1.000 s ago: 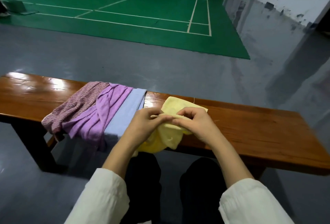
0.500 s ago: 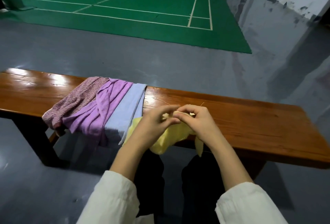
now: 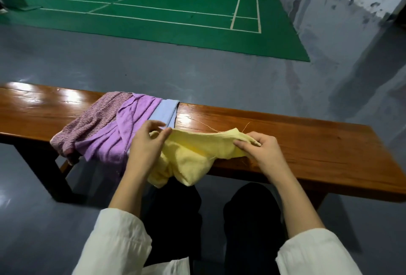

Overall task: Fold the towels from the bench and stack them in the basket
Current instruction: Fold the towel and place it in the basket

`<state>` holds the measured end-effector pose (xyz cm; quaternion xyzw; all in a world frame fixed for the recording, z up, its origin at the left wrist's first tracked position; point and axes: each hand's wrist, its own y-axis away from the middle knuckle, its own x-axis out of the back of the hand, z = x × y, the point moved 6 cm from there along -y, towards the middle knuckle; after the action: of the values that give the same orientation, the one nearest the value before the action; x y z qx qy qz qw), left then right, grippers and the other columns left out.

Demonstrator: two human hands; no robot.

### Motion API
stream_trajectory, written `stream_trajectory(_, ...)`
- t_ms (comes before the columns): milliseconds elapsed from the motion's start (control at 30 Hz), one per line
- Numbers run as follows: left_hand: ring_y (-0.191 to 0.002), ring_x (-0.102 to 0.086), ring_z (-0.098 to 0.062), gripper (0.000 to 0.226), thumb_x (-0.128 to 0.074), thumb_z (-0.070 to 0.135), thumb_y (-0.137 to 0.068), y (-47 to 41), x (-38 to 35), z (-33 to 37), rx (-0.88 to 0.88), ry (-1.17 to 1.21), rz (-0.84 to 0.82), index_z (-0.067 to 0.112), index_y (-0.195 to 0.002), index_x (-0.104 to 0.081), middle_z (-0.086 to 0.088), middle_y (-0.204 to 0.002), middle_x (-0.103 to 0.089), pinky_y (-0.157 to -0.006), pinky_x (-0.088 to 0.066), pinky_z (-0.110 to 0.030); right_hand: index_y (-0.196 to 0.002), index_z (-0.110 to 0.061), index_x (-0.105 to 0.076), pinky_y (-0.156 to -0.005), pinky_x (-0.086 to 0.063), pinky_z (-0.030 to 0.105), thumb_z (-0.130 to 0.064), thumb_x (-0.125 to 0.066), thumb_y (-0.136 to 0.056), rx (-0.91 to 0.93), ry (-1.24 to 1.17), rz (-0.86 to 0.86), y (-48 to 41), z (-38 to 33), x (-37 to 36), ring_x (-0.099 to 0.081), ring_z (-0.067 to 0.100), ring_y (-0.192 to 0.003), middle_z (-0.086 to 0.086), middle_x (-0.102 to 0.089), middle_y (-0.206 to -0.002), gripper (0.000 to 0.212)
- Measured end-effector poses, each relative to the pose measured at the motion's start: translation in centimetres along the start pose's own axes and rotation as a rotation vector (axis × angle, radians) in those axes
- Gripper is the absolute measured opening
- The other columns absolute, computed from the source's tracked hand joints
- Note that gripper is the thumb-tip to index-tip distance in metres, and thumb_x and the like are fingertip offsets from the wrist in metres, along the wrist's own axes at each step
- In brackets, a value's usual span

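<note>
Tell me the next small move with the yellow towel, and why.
Probably pull the yellow towel taut and lay it flat on the bench. The left hand and right hand each pinch an end of its top edge, but the rest sags bunched over the bench's near edge, too crumpled to fold.

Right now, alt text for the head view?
The left hand and right hand pinch opposite ends of a yellow towel hanging off a wooden bench. A mauve towel, a purple towel and a pale blue towel drape the bench beside it.
</note>
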<state>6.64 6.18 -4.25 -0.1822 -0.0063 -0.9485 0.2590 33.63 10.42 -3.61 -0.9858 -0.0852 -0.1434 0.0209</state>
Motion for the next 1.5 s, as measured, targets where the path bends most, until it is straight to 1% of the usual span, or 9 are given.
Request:
stream_trajectory(67,-0.087,-0.053,-0.010,0.023,-0.055,0.009,-0.092,0.6,-0.6,0.5,0.081,0.095,0.029,0.020,-0.112,-0.049,0.000,-0.107,-0.053,-0.063,-0.039,-0.008,-0.074,0.000,-0.067,-0.061,-0.038,0.023,-0.013,-0.072,-0.082,0.011,-0.087,0.042,0.0,-0.7,-0.7,-0.049,0.007,-0.065,0.001,-0.057,-0.067,0.016)
stream_trajectory(167,-0.078,-0.053,-0.008,0.038,-0.035,-0.007,-0.088,2.4,-2.6,2.9,0.154,0.354,0.015,0.020,-0.103,-0.056,0.002,-0.099,-0.058,-0.062,-0.043,-0.013,-0.069,-0.002,-0.066,-0.057,-0.038,0.024,-0.018,-0.072,-0.083,-0.015,-0.156,0.046,0.0,-1.8,-2.2,-0.049,0.009,-0.062,-0.004,-0.057,-0.061,0.021)
stream_trajectory(300,-0.087,-0.062,-0.019,0.043,-0.042,-0.006,-0.083,4.9,-4.9,5.6,0.091,0.528,-0.101,0.024,-0.076,-0.071,-0.002,-0.086,-0.069,-0.082,-0.050,-0.035,-0.091,-0.001,-0.071,-0.061,-0.049,0.024,-0.013,-0.062,-0.089,-0.093,-0.474,-0.083,1.1,-3.2,-4.8,-0.062,0.016,-0.069,0.009,-0.070,-0.079,0.015)
stream_trajectory(467,-0.092,-0.066,-0.015,0.030,-0.047,-0.002,-0.084,7.5,-5.7,5.8,0.129,0.751,-0.295,0.014,-0.099,-0.068,-0.003,-0.103,-0.068,-0.073,-0.054,-0.025,-0.100,-0.007,-0.069,-0.080,-0.054,0.032,-0.006,-0.047,-0.096,-0.143,-0.631,-0.130,2.9,-3.2,-5.6,-0.067,0.019,-0.084,0.011,-0.073,-0.093,0.022)
stream_trajectory(600,-0.106,-0.065,-0.018,0.030,-0.062,0.001,-0.087,7.9,-5.3,5.5,-0.032,0.476,-0.316,0.019,-0.110,-0.068,-0.003,-0.112,-0.069,-0.089,-0.052,-0.030,-0.093,-0.009,-0.073,-0.068,-0.056,0.031,-0.012,-0.058,-0.092,-0.145,-0.491,0.043,3.3,-2.6,-4.0,-0.069,0.021,-0.081,0.010,-0.074,-0.089,0.015)
stream_trajectory(733,-0.084,-0.066,-0.010,0.027,-0.073,0.006,-0.079,8.4,-4.5,6.3,-0.165,0.233,-0.137,0.032,-0.083,-0.067,0.007,-0.086,-0.070,-0.075,-0.049,-0.018,-0.088,-0.011,-0.073,-0.062,-0.055,0.022,-0.013,-0.066,-0.086,-0.080,-0.374,0.092,4.0,-3.4,-3.2,-0.068,0.011,-0.073,0.009,-0.074,-0.085,0.008)
stream_trajectory(1067,-0.092,-0.064,-0.003,0.045,-0.070,-0.002,-0.079,8.0,-4.6,6.8,-0.251,0.155,-0.219,0.038,-0.097,-0.066,0.009,-0.100,-0.066,-0.082,-0.047,-0.012,-0.097,-0.014,-0.071,-0.066,-0.053,0.017,-0.018,-0.045,-0.100,-0.027,-0.333,-0.054,4.9,-4.4,-3.0,-0.067,0.003,-0.075,-0.004,-0.074,-0.084,0.026)
stream_trajectory(1333,-0.062,-0.054,-0.003,0.020,-0.082,0.023,-0.067,8.1,-3.5,7.7,-0.268,0.055,-0.048,0.023,-0.068,-0.063,0.010,-0.067,-0.062,-0.061,-0.042,-0.012,-0.101,-0.010,-0.072,-0.064,-0.052,0.018,-0.016,-0.056,-0.094,-0.041,-0.391,-0.010,5.1,-4.1,-2.6,-0.069,0.012,-0.083,0.005,-0.074,-0.094,0.019)
stream_trajectory(1500,-0.068,-0.060,0.000,0.023,-0.077,0.013,-0.075,7.7,-5.0,9.6,-0.345,0.034,-0.199,0.032,-0.072,-0.065,0.013,-0.070,-0.066,-0.065,-0.045,-0.011,-0.098,-0.007,-0.073,-0.066,-0.053,0.021,-0.015,-0.054,-0.095,-0.031,-0.391,-0.022,5.0,-4.5,-2.0,-0.069,0.012,-0.081,0.009,-0.073,-0.092,0.021)
